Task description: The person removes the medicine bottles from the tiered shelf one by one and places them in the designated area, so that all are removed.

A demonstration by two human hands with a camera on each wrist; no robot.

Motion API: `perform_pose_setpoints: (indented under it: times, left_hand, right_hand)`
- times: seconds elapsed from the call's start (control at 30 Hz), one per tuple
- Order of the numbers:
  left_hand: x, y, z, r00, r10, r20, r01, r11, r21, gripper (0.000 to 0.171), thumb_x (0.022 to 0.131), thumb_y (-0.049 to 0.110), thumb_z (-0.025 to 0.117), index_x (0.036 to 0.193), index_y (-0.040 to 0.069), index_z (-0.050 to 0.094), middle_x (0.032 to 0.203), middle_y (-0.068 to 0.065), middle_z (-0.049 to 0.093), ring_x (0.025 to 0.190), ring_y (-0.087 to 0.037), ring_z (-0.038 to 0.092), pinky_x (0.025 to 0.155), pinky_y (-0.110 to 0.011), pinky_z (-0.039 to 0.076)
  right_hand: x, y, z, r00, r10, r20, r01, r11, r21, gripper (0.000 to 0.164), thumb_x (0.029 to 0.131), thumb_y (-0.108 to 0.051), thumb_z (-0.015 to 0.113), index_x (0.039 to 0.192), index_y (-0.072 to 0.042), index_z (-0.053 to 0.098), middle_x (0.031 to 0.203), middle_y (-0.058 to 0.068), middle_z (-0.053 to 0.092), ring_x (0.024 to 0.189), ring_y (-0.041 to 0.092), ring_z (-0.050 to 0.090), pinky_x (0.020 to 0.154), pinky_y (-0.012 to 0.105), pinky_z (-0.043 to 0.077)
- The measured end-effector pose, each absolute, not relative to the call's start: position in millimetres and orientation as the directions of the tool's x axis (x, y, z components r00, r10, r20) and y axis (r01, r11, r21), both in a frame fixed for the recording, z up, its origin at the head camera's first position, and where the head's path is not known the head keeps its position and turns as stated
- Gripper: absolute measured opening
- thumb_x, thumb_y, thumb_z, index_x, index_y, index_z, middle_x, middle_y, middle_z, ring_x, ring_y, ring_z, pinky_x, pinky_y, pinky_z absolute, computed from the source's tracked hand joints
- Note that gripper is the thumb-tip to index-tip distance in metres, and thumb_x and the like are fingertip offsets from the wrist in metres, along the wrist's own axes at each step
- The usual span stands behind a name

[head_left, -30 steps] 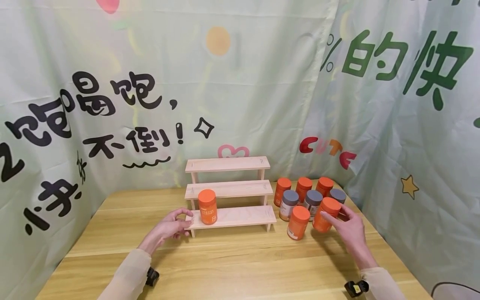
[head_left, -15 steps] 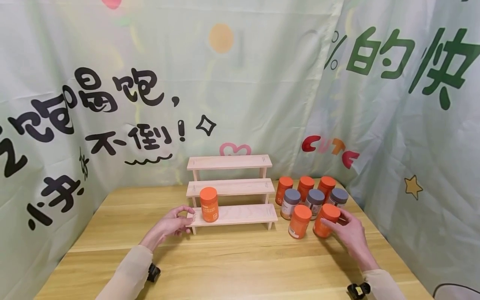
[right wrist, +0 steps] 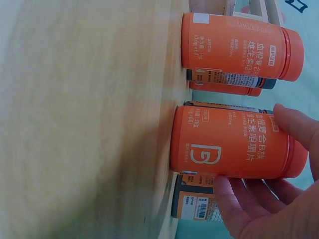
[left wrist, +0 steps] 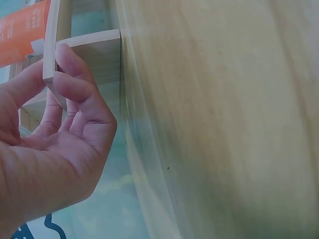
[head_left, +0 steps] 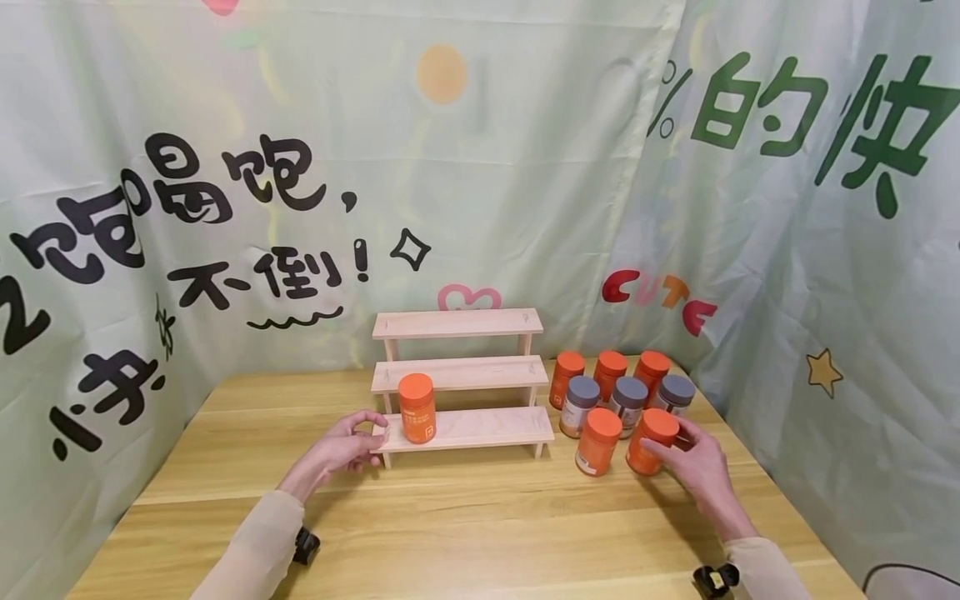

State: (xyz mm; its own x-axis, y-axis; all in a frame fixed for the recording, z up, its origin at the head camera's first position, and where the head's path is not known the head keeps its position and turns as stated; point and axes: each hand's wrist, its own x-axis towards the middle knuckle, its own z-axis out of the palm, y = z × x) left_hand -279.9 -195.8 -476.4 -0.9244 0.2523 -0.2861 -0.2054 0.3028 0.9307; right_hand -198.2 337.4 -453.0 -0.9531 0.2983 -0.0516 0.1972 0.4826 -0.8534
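Observation:
A three-step light wooden display rack (head_left: pixel 480 426) stands at the back middle of the table. My left hand (head_left: pixel 347 444) pinches the left end of its lowest step; in the left wrist view the thumb lies on one face of the board (left wrist: pixel 50 45) and the fingers curl round the other. An orange supplement jar (head_left: pixel 417 408) stands upright near that end of the step. At the right, my right hand (head_left: pixel 697 462) grips another orange jar (right wrist: pixel 229 142) between thumb and fingers, its base down at the tabletop. A second orange jar (head_left: pixel 598 443) stands just left of it.
Behind the gripped jar stand grey-lidded jars (head_left: pixel 580 407) in a row, with orange jars (head_left: pixel 568 379) in a row behind them. The wooden table (head_left: pixel 480 525) meets printed curtains (head_left: pixel 525 183) at the back and sides.
My right hand has lowered the orange jar to the tabletop, into line with the orange jar beside it. The left hand keeps its hold on the rack. The head view has shifted slightly.

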Motion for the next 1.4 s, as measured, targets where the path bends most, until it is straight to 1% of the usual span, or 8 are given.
perform_pose_setpoints:
  times: [0.93,1.0,1.07,1.1,1.13,1.2,1.3,1.4]
  left_hand:
    - [-273,-195,-473,-0.931,0.232,-0.282,-0.198,0.328,0.924,0.032,0.095,0.021,0.065,0.123,0.013,0.051,0.084,-0.007,0.066,0.068,-0.017,0.064,0.054,-0.027,0.041]
    - [-273,-195,-473,-0.930,0.238,-0.280,-0.195,0.327,0.925,0.033,0.095,0.021,0.065,0.123,0.013,0.051,0.085,-0.006,0.066,0.068,-0.017,0.064,0.054,-0.027,0.041]
    - [-274,-195,-473,-0.929,0.243,-0.279,-0.193,0.326,0.926,0.033,0.095,0.021,0.064,0.124,0.012,0.051,0.085,-0.006,0.066,0.068,-0.017,0.064,0.054,-0.027,0.041]
    - [-274,-195,-473,-0.929,0.245,-0.278,-0.191,0.326,0.926,0.033,0.095,0.021,0.064,0.124,0.012,0.051,0.085,-0.006,0.066,0.068,-0.017,0.064,0.054,-0.027,0.041]
    - [-274,-195,-473,-0.929,0.246,-0.278,-0.191,0.326,0.926,0.033,0.095,0.020,0.064,0.124,0.012,0.051,0.085,-0.006,0.065,0.068,-0.017,0.064,0.054,-0.027,0.041]
    - [-274,-195,-472,-0.929,0.244,-0.277,-0.191,0.325,0.926,0.032,0.095,0.020,0.064,0.123,0.013,0.051,0.085,-0.006,0.065,0.068,-0.017,0.064,0.054,-0.027,0.041]
    - [-275,-195,-473,-0.930,0.246,-0.274,-0.188,0.323,0.927,0.032,0.095,0.020,0.064,0.123,0.012,0.051,0.085,-0.006,0.065,0.068,-0.017,0.064,0.053,-0.027,0.041]
    - [-275,-195,-473,-0.929,0.249,-0.273,-0.187,0.319,0.929,0.032,0.095,0.020,0.065,0.123,0.012,0.051,0.084,-0.005,0.065,0.068,-0.017,0.064,0.053,-0.026,0.041]
  right_hand:
    - [-196,336,-454,-0.958,0.285,-0.038,0.170,0.456,-0.874,0.090,0.085,-0.040,0.075,0.153,-0.004,0.028,0.151,0.027,0.036,0.138,0.042,0.037,0.111,0.053,0.034]
    - [-196,336,-452,-0.957,0.288,-0.025,0.161,0.459,-0.873,0.090,0.086,-0.041,0.075,0.153,-0.005,0.028,0.151,0.027,0.037,0.137,0.040,0.038,0.109,0.046,0.038]
    - [-196,336,-449,-0.956,0.295,0.002,0.141,0.461,-0.876,0.086,0.086,-0.039,0.074,0.152,-0.005,0.031,0.149,0.027,0.039,0.136,0.038,0.040,0.102,0.028,0.043]
    - [-196,335,-448,-0.954,0.301,0.014,0.133,0.463,-0.877,0.084,0.087,-0.039,0.074,0.152,-0.006,0.032,0.149,0.026,0.040,0.135,0.037,0.041,0.097,0.019,0.043]
    - [-196,335,-446,-0.951,0.309,0.023,0.131,0.466,-0.875,0.083,0.087,-0.040,0.074,0.152,-0.007,0.034,0.148,0.025,0.041,0.134,0.036,0.042,0.095,0.018,0.042]
    - [-196,334,-443,-0.942,0.332,0.044,0.120,0.456,-0.882,0.079,0.087,-0.040,0.074,0.150,-0.007,0.038,0.148,0.022,0.044,0.134,0.033,0.043,0.085,0.006,0.037]
    - [-195,332,-436,-0.923,0.376,0.077,0.105,0.440,-0.892,0.074,0.087,-0.043,0.072,0.146,-0.008,0.045,0.146,0.017,0.048,0.125,0.020,0.050,0.083,0.005,0.039]
    - [-194,329,-430,-0.898,0.419,0.136,0.059,0.419,-0.906,0.066,0.087,-0.042,0.072,0.138,-0.005,0.053,0.136,0.013,0.056,0.107,0.001,0.056,0.077,0.004,0.043]
